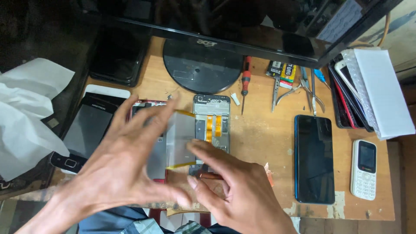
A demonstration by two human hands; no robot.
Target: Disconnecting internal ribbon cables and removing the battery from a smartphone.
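My left hand (125, 164) hovers with its fingers spread over a red-framed phone (141, 105) and a silver battery (181, 138) with yellow edges. Its fingertips reach the battery's left and top sides; I cannot tell if they grip it. My right hand (238, 195) comes in from below, index finger touching the battery's right edge. A thin reddish-brown piece (212, 176) shows under its curled fingers. Next to the battery lies an opened phone body (212, 113) with orange flex cables.
On the wooden bench (264, 134) lie a dark smartphone (314, 158), a white keypad phone (364, 169), a red screwdriver (245, 82), pliers (303, 89) and a phone stack with white foam (372, 86). A monitor base (201, 65) stands behind. Left: a screen panel (89, 125), crumpled paper (26, 112).
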